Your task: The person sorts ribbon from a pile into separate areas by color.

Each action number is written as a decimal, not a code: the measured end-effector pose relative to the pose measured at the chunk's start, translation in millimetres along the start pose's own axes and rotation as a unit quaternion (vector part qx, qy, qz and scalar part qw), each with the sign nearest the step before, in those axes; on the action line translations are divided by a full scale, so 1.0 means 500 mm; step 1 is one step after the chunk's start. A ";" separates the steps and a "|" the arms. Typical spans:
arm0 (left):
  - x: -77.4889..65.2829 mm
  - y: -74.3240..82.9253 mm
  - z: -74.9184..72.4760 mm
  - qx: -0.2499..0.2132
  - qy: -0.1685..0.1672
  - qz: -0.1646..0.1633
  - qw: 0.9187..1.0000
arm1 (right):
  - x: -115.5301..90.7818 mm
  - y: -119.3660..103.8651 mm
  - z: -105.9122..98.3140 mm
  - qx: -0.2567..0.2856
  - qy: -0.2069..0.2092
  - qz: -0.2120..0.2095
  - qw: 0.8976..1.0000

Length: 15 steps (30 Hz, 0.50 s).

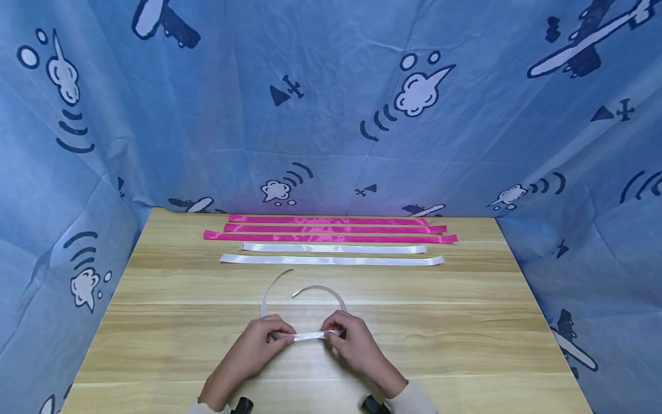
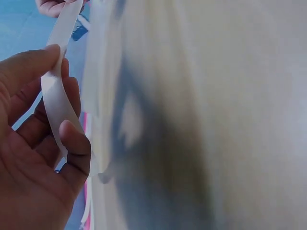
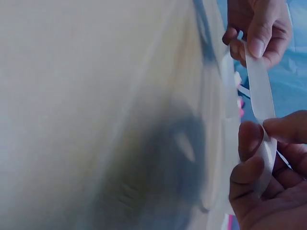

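A white satin ribbon is held between the two hands, its short middle span drawn nearly straight. My left hand pinches it between thumb and fingers, and in the left wrist view the ribbon runs on across the curled fingers. My right hand pinches the same ribbon a little way to the right; the right wrist view shows the strip stretching from one hand to the other. Beyond the hands both loose ends curve up and inward over the table, the right one ending near the middle.
Behind the hands, two white ribbons lie flat in rows across the wooden table. Three pink ribbons lie parallel behind them, near the back edge. A blue printed cloth hangs around the back and sides.
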State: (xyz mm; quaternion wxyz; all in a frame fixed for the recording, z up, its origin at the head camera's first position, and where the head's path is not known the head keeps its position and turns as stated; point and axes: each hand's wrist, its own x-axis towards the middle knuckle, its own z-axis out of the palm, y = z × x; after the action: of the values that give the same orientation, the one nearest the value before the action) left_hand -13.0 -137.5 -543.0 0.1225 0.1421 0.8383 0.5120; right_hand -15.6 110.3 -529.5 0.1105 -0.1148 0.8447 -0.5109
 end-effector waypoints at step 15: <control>0.012 0.033 -0.051 -0.067 0.027 -0.013 0.997 | 0.014 -0.035 -0.095 0.052 -0.003 0.021 0.998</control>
State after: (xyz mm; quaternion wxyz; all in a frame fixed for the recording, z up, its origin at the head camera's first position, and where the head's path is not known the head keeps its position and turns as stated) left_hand -25.3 -149.1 -517.5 0.1161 0.1088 0.8069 0.5688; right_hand -35.1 139.9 -492.8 0.1299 -0.0930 0.8190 -0.5510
